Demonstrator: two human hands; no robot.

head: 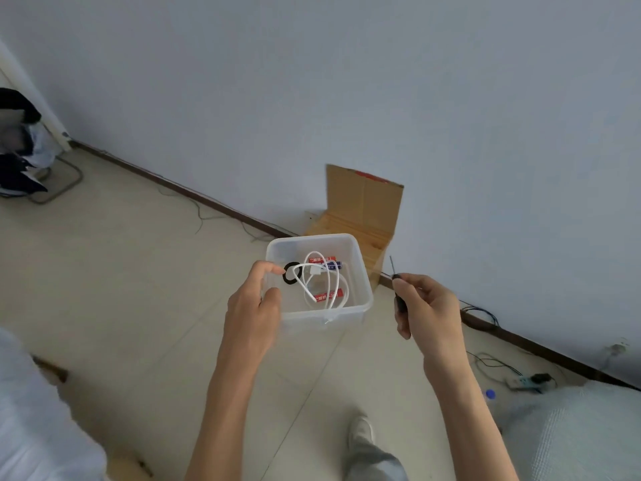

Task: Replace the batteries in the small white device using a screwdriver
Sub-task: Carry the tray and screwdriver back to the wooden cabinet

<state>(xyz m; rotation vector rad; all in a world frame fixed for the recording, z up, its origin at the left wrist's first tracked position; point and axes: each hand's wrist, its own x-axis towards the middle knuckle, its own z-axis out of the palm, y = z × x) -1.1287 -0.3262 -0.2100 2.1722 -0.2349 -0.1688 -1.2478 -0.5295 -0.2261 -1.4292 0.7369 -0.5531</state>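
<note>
My left hand (253,307) grips the left wall of a clear plastic box (360,272), holding it up in the air over the floor. Inside the box lie a coiled white cable (321,281), a black ring (289,272), red-labelled batteries (327,295) and a blue battery (333,264). My right hand (428,307) is closed around the black handle of a small screwdriver (393,269), its thin shaft pointing up, just right of the box. No small white device is in view.
A folded cardboard box (364,206) leans against the white wall behind the plastic box. Cables and a power strip (520,381) lie along the skirting at the right. A chair with dark clothes (20,154) stands far left. My foot (360,432) is on the tiled floor below.
</note>
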